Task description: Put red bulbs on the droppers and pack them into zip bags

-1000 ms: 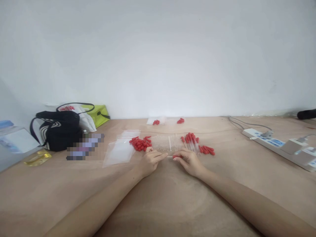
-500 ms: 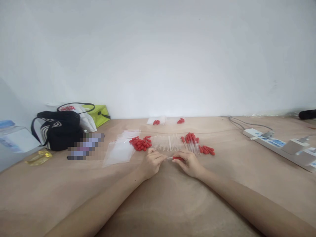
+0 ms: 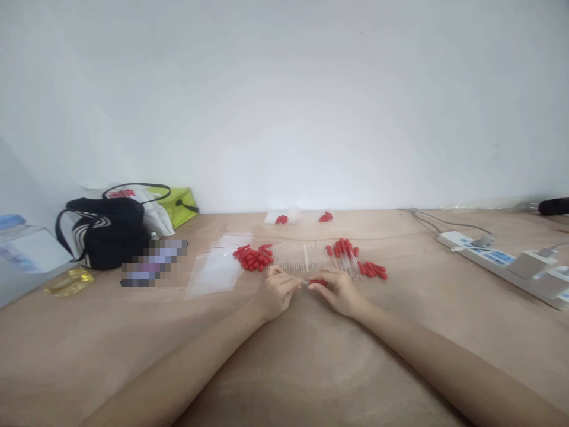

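Note:
My left hand (image 3: 276,296) is closed, pinching a thin glass dropper tube (image 3: 305,284) that shows only briefly between the hands. Opposite it, my right hand (image 3: 341,293) grips a red rubber dropper bulb (image 3: 317,282), mostly hidden by the fingers. Tube and bulb lie in one line; how far the tube reaches into the bulb I cannot see. Just behind the hands is a row of bare glass tubes (image 3: 291,257). A heap of red bulbs (image 3: 253,259) lies left of that row. On its right are droppers with bulbs fitted (image 3: 347,252) and several loose red bulbs (image 3: 373,270).
Clear plastic bags (image 3: 216,270) lie flat on the left. Beyond them are a black bag (image 3: 111,234), a green bag (image 3: 181,207) and a yellow wrapper (image 3: 71,281). Small red clusters (image 3: 325,217) rest near the wall. A power strip (image 3: 493,256) with chargers stands at right.
My hands have come slightly closer together, and less of the glass tube shows between them. The objects around them stay as they were.

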Demonstrator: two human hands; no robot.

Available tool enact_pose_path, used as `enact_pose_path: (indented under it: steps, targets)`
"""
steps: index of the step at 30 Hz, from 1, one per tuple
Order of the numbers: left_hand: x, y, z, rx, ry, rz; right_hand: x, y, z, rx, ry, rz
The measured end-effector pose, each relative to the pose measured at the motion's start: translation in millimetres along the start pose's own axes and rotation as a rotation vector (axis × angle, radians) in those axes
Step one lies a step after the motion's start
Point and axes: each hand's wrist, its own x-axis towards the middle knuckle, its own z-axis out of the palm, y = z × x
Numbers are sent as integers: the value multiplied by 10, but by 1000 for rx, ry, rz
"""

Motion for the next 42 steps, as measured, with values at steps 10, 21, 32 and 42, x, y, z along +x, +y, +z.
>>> enact_pose_path:
  steps: [10,21,32,42]
  targets:
    - [17,-7,-77,-67,-60,-217,309,177,-238,367,416,383]
    - [8,-10,-70,-1,-150,-291,584,594,-399,-657,149,582]
    - [213,2,77,166,-152,-494,202,647,-565,-736,257,425]
    - [842,-323,389,346,-253,-805,-388,740,-1171,-475,105,650]
